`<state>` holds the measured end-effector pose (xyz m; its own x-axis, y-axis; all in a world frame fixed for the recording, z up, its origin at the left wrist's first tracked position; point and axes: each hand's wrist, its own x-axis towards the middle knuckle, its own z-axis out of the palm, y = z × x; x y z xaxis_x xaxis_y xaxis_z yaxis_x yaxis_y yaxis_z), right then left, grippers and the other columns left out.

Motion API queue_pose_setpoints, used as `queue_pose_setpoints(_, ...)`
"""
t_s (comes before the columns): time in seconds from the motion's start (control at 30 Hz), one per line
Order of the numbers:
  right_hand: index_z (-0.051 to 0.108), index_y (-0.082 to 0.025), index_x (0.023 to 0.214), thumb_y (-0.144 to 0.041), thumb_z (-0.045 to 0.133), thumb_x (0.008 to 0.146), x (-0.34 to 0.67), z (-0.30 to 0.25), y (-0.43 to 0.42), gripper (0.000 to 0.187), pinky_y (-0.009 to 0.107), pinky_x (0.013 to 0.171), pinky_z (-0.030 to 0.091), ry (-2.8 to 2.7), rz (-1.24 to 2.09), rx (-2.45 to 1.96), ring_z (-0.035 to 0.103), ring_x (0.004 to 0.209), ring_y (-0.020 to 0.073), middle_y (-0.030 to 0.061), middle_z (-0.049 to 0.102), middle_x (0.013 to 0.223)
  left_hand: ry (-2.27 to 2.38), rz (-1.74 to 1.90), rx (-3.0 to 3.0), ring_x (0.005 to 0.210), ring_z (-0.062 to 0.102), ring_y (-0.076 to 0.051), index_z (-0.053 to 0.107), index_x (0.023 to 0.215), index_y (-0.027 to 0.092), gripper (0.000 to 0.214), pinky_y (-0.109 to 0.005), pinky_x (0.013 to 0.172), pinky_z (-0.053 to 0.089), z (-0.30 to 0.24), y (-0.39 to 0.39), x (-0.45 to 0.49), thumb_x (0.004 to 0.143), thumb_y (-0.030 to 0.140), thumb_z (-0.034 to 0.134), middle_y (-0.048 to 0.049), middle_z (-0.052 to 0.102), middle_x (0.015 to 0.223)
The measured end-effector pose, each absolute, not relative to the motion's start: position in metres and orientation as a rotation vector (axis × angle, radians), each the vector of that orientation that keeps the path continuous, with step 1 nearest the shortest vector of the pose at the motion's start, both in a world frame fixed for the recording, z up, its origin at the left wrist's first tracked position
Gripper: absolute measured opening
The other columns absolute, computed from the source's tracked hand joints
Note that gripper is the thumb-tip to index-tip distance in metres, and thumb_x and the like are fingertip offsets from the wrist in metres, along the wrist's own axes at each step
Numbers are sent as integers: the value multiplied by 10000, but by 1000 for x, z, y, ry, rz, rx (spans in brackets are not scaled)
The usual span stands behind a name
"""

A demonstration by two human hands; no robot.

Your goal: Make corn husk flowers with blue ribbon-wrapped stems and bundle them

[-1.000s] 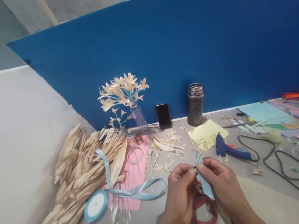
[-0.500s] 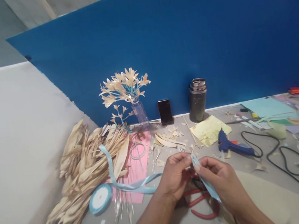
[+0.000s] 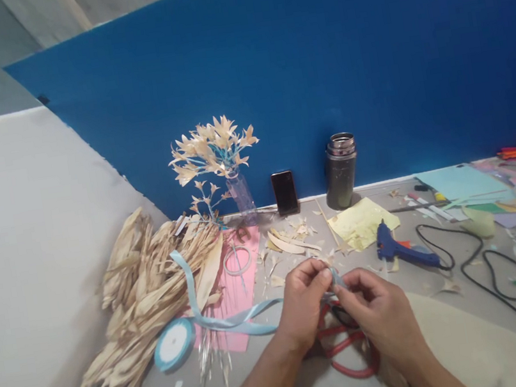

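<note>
My left hand (image 3: 305, 299) and my right hand (image 3: 376, 305) meet above the table, fingers pinched on a light blue ribbon (image 3: 336, 277). Only a short piece of it shows between the fingertips; what it lies around, if anything, is hidden. More blue ribbon (image 3: 239, 325) runs left from behind my left wrist, close to the ribbon spool (image 3: 174, 344). Below the hands lie red-handled tools (image 3: 355, 370), partly covered by my right hand. Behind the hands stands a vase (image 3: 241, 196) of husk flowers (image 3: 214, 145) with blue stems.
A heap of dried corn husks (image 3: 155, 286) fills the left side, beside pink paper (image 3: 245, 273) with thin wires. A phone (image 3: 285, 192) and a steel flask (image 3: 341, 171) stand at the back. On the right are a blue glue gun (image 3: 405, 252), its black cord (image 3: 488, 275) and yellow paper (image 3: 364, 223).
The ribbon end that hung down across my right palm no longer shows; just a short bit remains visible between the fingertips. Both hands stay in nearly the same place.
</note>
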<state>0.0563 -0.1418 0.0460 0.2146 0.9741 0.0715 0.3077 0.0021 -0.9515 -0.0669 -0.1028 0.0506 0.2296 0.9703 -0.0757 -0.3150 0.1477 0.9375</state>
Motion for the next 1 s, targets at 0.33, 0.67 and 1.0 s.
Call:
queue_pose_setpoints(0.33,648,-221,701,-350,568,832,52,37,-143,201,251,520,377,-1502,522,-1507,487,492,145,-31,546,553,1039,1181,1310,659,426,-118,495,705,194,117,-224,632,364,50,-105,-66,821,198,507,39,454,690)
queue_pose_setpoints(0.67,653,-223,782,-286,561,860,54,33,-145,136,266,579,398,-1601,354,-1465,551,555,158,-6,624,637,1084,1165,1186,608,411,-114,526,691,187,103,-225,599,351,52,-104,-65,764,220,592,44,484,631)
queue_pose_setpoints(1.0,626,-217,692,-347,581,807,59,44,-144,178,253,504,367,-1415,758,-1487,456,496,146,-35,518,534,836,1045,1106,744,558,-171,713,840,120,354,-279,728,433,56,-106,-77,821,470,670,-57,637,768)
